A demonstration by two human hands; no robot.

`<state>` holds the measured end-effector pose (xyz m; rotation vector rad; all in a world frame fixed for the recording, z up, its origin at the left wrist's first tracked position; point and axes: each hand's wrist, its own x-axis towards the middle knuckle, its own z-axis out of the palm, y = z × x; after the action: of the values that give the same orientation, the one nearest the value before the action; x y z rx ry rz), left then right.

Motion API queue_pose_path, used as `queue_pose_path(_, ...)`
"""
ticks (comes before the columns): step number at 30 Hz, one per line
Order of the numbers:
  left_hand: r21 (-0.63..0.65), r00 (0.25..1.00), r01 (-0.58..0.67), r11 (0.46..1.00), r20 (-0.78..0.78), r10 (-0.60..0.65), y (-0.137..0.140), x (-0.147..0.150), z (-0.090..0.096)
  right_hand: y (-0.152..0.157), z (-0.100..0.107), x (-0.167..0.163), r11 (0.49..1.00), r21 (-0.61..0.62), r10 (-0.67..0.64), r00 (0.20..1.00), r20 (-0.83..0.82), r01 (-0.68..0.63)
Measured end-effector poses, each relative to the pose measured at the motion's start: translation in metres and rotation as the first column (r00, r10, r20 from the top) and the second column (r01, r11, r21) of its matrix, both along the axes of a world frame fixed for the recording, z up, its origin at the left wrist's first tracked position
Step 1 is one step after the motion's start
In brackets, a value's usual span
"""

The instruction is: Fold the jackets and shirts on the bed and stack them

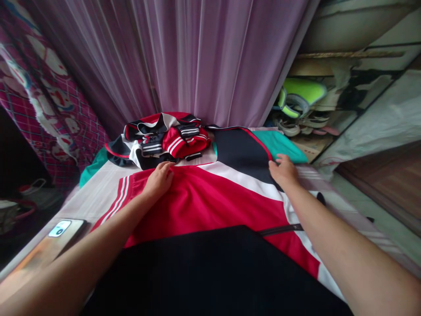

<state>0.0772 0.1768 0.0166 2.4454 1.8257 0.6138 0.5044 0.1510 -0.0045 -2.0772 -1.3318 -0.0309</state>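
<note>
A red, white and black track jacket (pixel 210 197) lies spread over the table, with white stripes at its left end and a dark zip lower right. My left hand (pixel 159 180) rests on the red fabric near its far edge, fingers loosely extended. At the dark panel with red piping, my right hand (pixel 284 171) has its fingers bent around the jacket's edge. Just beyond my left hand sits a heap of red, black and white clothing (pixel 158 140) with striped cuffs. Black cloth (pixel 210 272) covers the near middle; I cannot tell whether it belongs to the jacket.
A phone (pixel 61 235) lies face down at the table's left. Teal fabric (pixel 279 145) shows at the far right corner. Purple curtains (pixel 204 61) hang behind the table (pixel 94 193). To the right stands a rack with shoes (pixel 291 127) and a bright green item (pixel 304 92).
</note>
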Motion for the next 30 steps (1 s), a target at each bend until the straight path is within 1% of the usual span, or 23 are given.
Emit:
queue_pose_path(2, 0.035, 0.997, 0.079, 0.996, -0.004, -0.079, -0.014, -0.014, -0.002, -0.009, 0.012, -0.017, 0.995, 0.096, 0.02, 0.996, 0.083, -0.028)
queue_pose_path(3, 0.037, 0.992, 0.122, 0.992, -0.033, -0.121, -0.021, -0.022, 0.0, -0.013, 0.018, -0.029, 0.987, 0.141, 0.066, 0.99, 0.123, -0.083)
queue_pose_path(5, 0.035, 0.978, 0.18, 0.983, -0.111, -0.175, -0.035, -0.04, 0.002, -0.022, 0.027, -0.057, 0.942, 0.172, 0.247, 0.944, 0.22, -0.287)
queue_pose_path(6, 0.033, 0.973, 0.186, 0.982, -0.147, -0.179, -0.04, -0.047, 0.001, -0.025, 0.029, -0.071, 0.908, 0.149, 0.345, 0.9, 0.267, -0.392)
queue_pose_path(7, 0.029, 0.97, 0.174, 0.984, -0.179, -0.166, -0.046, -0.054, 0.0, -0.026, 0.027, -0.084, 0.868, 0.094, 0.441, 0.843, 0.309, -0.488)
queue_pose_path(8, 0.015, 0.968, 0.148, 0.989, -0.207, -0.141, -0.05, -0.059, -0.003, -0.027, 0.024, -0.096, 0.826, 0.009, 0.528, 0.78, 0.337, -0.563)
queue_pose_path(9, -0.007, 0.966, 0.114, 0.993, -0.233, -0.113, -0.054, -0.062, -0.006, -0.026, 0.019, -0.106, 0.79, -0.1, 0.597, 0.725, 0.343, -0.604)
queue_pose_path(10, -0.036, 0.962, 0.08, 0.996, -0.261, -0.087, -0.056, -0.064, -0.011, -0.025, 0.014, -0.113, 0.763, -0.217, 0.644, 0.691, 0.329, -0.609)
queue_pose_path(11, -0.067, 0.955, 0.051, 0.996, -0.287, -0.068, -0.057, -0.065, -0.015, -0.022, 0.008, -0.118, 0.746, -0.323, 0.665, 0.682, 0.304, -0.583)
queue_pose_path(12, -0.093, 0.949, 0.029, 0.995, -0.309, -0.056, -0.058, -0.064, -0.019, -0.019, 0.004, -0.121, 0.738, -0.403, 0.662, 0.695, 0.279, -0.541)
queue_pose_path(13, -0.111, 0.945, 0.013, 0.994, -0.324, -0.049, -0.058, -0.063, -0.022, -0.016, 0.002, -0.123, 0.74, -0.451, 0.644, 0.719, 0.262, -0.499)
queue_pose_path(15, -0.12, 0.942, 0.001, 0.993, -0.333, -0.042, -0.058, -0.06, -0.024, -0.009, 0.005, -0.126, 0.753, -0.475, 0.609, 0.754, 0.245, -0.454)
queue_pose_path(16, -0.12, 0.943, 0.001, 0.993, -0.329, -0.041, -0.058, -0.059, -0.024, -0.005, 0.011, -0.127, 0.767, -0.468, 0.592, 0.766, 0.249, -0.44)
queue_pose_path(18, -0.12, 0.948, 0.005, 0.993, -0.315, -0.043, -0.058, -0.058, -0.023, 0.004, 0.029, -0.127, 0.813, -0.436, 0.529, 0.802, 0.277, -0.385)
queue_pose_path(19, -0.12, 0.951, 0.006, 0.993, -0.306, -0.043, -0.059, -0.058, -0.022, 0.01, 0.039, -0.126, 0.847, -0.405, 0.478, 0.827, 0.297, -0.344)
queue_pose_path(21, -0.117, 0.957, 0.011, 0.993, -0.286, -0.044, -0.06, -0.058, -0.022, 0.026, 0.06, -0.119, 0.924, -0.293, 0.34, 0.88, 0.331, -0.246)
queue_pose_path(23, -0.107, 0.962, 0.016, 0.994, -0.268, -0.044, -0.061, -0.058, -0.022, 0.047, 0.076, -0.105, 0.975, -0.177, 0.183, 0.933, 0.311, -0.132)
queue_pose_path(24, -0.101, 0.964, 0.018, 0.995, -0.262, -0.044, -0.061, -0.058, -0.022, 0.059, 0.081, -0.096, 0.987, -0.153, 0.097, 0.96, 0.261, -0.058)
queue_pose_path(25, -0.099, 0.965, 0.019, 0.995, -0.258, -0.044, -0.062, -0.059, -0.023, 0.07, 0.084, -0.086, 0.987, -0.162, 0.011, 0.984, 0.176, 0.018)
queue_pose_path(26, -0.1, 0.966, 0.02, 0.995, -0.256, -0.046, -0.062, -0.059, -0.024, 0.08, 0.085, -0.077, 0.977, -0.2, -0.07, 0.996, 0.051, 0.079)
queue_pose_path(28, -0.103, 0.966, 0.025, 0.994, -0.254, -0.05, -0.063, -0.06, -0.025, 0.098, 0.08, -0.062, 0.957, -0.276, -0.152, 0.967, -0.206, 0.091)
queue_pose_path(30, -0.095, 0.967, 0.035, 0.995, -0.248, -0.057, -0.064, -0.061, -0.028, 0.108, 0.072, -0.052, 0.96, -0.277, -0.156, 0.914, -0.374, 0.051)
